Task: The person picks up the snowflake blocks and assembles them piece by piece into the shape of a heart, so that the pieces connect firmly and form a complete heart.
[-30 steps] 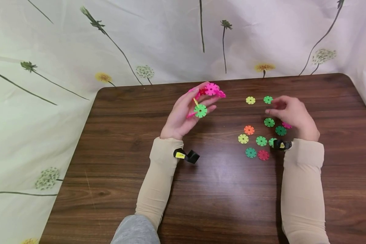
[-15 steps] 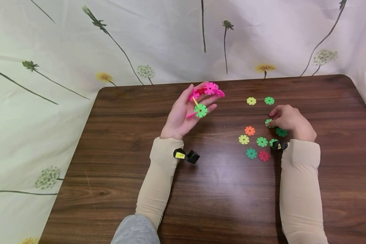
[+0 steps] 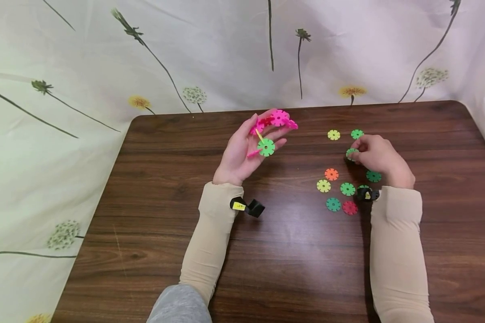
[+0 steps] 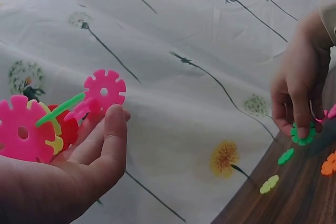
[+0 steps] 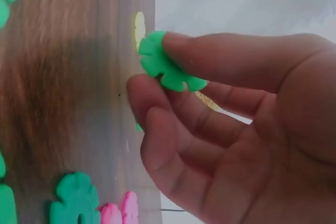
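Observation:
In the head view my left hand (image 3: 242, 152) is palm up with fingers extended, carrying a joined cluster of notched plastic interlocking discs. A pink disc (image 3: 279, 117) lies by the fingertips, and a green disc (image 3: 266, 147) stands out over the palm. The left wrist view shows the same cluster, with a large pink disc (image 4: 21, 129) nearest the camera. My right hand (image 3: 381, 157) pinches a light green disc (image 5: 170, 64) between thumb and fingers, just over the table. Another green disc (image 3: 357, 134) lies flat behind it.
Loose discs lie on the dark wood table (image 3: 145, 251): yellow (image 3: 333, 135), orange (image 3: 331, 174), red (image 3: 350, 207), and several greens. A floral cloth (image 3: 226, 49) hangs behind the table's far edge. Each wrist carries a small black camera (image 3: 253, 207).
My right hand has come down from the far green disc to a nearer one, pinched it and shifted it slightly left and away. My left thumb has lifted off the cluster.

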